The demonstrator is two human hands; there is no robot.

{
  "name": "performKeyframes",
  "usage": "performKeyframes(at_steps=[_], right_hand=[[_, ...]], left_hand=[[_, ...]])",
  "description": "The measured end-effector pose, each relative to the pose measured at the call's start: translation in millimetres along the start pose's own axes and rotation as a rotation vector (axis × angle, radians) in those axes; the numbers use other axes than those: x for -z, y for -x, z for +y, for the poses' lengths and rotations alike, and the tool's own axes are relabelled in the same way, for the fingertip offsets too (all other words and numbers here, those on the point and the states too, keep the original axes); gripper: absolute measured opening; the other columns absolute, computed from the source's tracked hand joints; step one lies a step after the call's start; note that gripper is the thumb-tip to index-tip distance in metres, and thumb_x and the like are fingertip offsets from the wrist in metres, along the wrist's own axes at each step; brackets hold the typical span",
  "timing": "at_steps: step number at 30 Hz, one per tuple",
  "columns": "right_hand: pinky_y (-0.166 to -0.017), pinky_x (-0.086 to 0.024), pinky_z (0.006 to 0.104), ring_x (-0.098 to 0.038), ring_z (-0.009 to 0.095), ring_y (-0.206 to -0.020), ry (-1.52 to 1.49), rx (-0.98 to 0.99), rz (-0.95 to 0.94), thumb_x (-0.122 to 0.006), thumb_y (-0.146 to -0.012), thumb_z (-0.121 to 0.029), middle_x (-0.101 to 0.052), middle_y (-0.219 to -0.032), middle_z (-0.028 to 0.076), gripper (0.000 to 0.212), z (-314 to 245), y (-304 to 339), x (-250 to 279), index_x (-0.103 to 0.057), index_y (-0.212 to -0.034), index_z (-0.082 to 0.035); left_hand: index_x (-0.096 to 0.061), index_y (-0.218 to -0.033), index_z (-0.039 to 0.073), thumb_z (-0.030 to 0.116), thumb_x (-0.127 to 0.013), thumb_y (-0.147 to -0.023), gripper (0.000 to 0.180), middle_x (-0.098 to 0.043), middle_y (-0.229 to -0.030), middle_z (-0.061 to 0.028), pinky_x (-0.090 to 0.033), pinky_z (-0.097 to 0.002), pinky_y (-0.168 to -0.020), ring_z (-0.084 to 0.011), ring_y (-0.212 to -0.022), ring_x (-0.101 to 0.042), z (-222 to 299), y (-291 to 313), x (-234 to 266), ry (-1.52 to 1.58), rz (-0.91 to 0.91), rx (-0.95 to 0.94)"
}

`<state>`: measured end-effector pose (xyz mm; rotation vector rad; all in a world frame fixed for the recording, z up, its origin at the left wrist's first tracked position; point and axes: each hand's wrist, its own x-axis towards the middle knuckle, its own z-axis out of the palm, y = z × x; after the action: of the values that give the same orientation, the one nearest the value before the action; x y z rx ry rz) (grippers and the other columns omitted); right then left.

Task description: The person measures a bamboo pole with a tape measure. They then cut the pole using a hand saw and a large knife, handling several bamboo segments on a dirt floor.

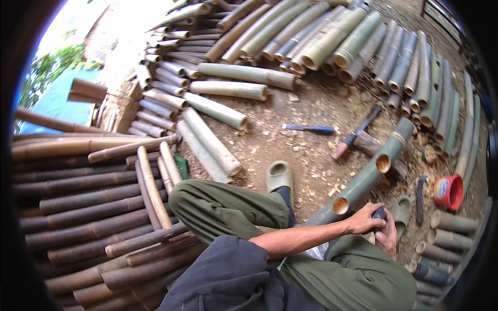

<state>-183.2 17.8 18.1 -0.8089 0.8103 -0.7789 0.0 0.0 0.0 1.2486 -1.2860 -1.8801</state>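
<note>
My left hand reaches across over my right knee, and its fingers close round a small dark object whose kind I cannot make out. Just below it, my right hand curls against the same object from the other side. A long green bamboo pole slants beside my hands, up to the right. Two round openings are cut into its upper side, one near my left hand and one farther up. The pole's lower end is hidden behind my left forearm.
A chisel and a tool with a reddish handle end lie on the chip-strewn ground. A dark narrow tool lies near a red bucket. Cut bamboo is stacked all round; dark poles lie left.
</note>
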Motion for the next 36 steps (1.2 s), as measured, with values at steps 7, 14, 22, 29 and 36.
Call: performKeyframes(at_steps=[7, 14, 22, 29, 36], right_hand=[[-0.106, -0.038, 0.0352, -0.047, 0.023, -0.127, 0.258, -0.07, -0.142, -0.065, -0.088, -0.062, -0.045, -0.14, 0.014, 0.099, 72, -27, -24, -0.028, -0.149, 0.007], [-0.099, -0.045, 0.0357, -0.057, 0.022, -0.115, 0.089, -0.358, -0.25, -0.074, -0.081, -0.056, -0.058, -0.126, 0.014, 0.094, 18, -10, -48, -0.041, -0.142, 0.008], [-0.088, -0.049, 0.0329, -0.06, 0.015, -0.1, 0.361, -0.367, -0.319, -0.066, -0.092, -0.042, -0.066, -0.108, 0.008, 0.052, 41, -34, -27, -0.062, -0.121, 0.001], [-0.057, -0.05, 0.0262, -0.061, 0.01, -0.07, 0.29, -0.659, -0.027, -0.067, -0.093, -0.047, -0.065, -0.086, 0.002, 0.045, 60, -18, -28, -0.068, -0.103, -0.003], [-0.063, -0.052, 0.0288, -0.062, 0.014, -0.068, 0.181, -0.276, 0.165, -0.078, -0.085, -0.026, -0.065, -0.076, 0.002, 0.024, 43, -66, 9, -0.066, -0.087, -0.005]], left_hand=[[-0.039, -0.146, 0.0, 0.044, -0.047, -0.101, 0.063, -0.048, -0.141, -0.0238, -0.035, -0.0384, -0.111, -0.0315, -0.134, -0.046, -40, 41, 15, 0.107, 0.607, -0.082], [-0.046, -0.137, -0.001, 0.051, -0.06, -0.092, 0.071, -0.048, -0.134, -0.0239, -0.042, -0.0482, -0.105, -0.0408, -0.127, -0.047, 30, 93, 44, -0.537, 0.16, 0.041], [-0.056, -0.127, -0.001, 0.049, -0.069, -0.085, 0.066, -0.06, -0.119, -0.0249, -0.044, -0.0461, -0.1, -0.041, -0.116, -0.056, -27, 85, 48, -0.376, -0.078, -0.141], [-0.055, -0.124, -0.002, 0.037, -0.058, -0.088, 0.053, -0.064, -0.116, -0.0283, -0.048, -0.0481, -0.094, -0.0435, -0.107, -0.063, -5, 90, 28, -0.395, 0.057, 0.239], [-0.037, -0.128, 0.002, 0.038, -0.053, -0.096, 0.051, -0.065, -0.102, -0.031, -0.049, -0.0523, -0.086, -0.0492, -0.095, -0.065, -34, 107, 51, -0.393, 0.139, 0.266]])
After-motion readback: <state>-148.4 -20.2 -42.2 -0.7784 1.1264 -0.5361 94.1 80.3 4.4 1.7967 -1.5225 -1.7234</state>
